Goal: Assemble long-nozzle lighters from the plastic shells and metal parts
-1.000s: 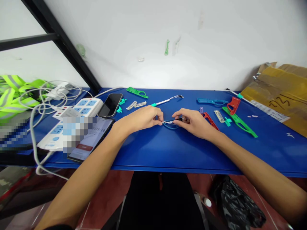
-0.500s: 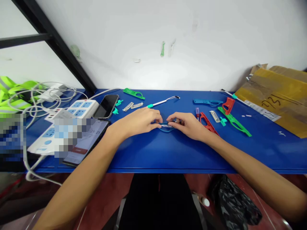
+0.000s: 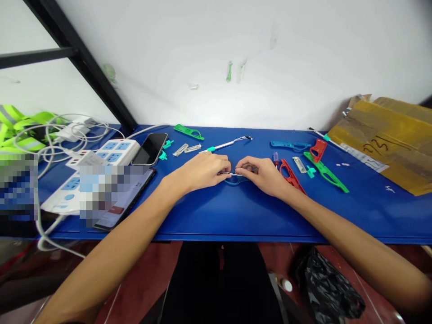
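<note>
Both hands meet at the middle of the blue table [image 3: 216,216]. My left hand [image 3: 205,168] pinches the left end of a thin metal wire piece [image 3: 232,173] that lies over a blue plastic handle [image 3: 237,181]. From the right, my right hand [image 3: 261,173] closes its fingers on the other end of the same pieces. The hands hide most of the blue handle.
Loose plastic handles lie around: green [image 3: 189,131], blue [image 3: 290,145], red [image 3: 293,175], red [image 3: 319,150] and green [image 3: 326,172]. A wire tool with a teal grip [image 3: 226,144] lies behind the hands. Phone [image 3: 150,148], power strips [image 3: 111,153] and cables sit left; a cardboard box [image 3: 388,144] right.
The hands have stayed together over the blue handle, with small finger shifts. The wire's right end was farther out a second ago and the hands closed in. The view shifted slightly.
</note>
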Demonstrator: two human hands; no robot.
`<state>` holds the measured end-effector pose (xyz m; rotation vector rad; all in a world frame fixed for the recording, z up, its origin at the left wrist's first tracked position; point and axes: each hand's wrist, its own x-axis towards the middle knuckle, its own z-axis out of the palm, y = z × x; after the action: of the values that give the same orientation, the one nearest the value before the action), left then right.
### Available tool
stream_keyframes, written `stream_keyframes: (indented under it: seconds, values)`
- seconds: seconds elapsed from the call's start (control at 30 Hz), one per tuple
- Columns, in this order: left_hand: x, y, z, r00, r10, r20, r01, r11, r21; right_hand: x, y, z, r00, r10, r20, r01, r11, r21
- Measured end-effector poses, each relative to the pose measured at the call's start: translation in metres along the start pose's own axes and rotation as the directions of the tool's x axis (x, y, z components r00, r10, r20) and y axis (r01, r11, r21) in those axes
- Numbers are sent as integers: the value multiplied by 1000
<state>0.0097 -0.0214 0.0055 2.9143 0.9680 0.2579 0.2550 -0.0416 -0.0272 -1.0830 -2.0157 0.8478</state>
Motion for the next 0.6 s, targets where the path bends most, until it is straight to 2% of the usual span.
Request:
stream_keyframes:
  seconds: [0.1,0.3,0.6]
  values:
    - [1,2,3,1000,-9,9,9,1000,1,1,-1,-4,999,31,19,-32,999,30]
    - [2,2,6,1000,-4,13,4,1000,-15,0,-1,-20,981,75,179,-89,993,72]
    - [4,15,3,998,-55,15,55,998,34,-1,-3,-21,988,31,151,-38,998,41]
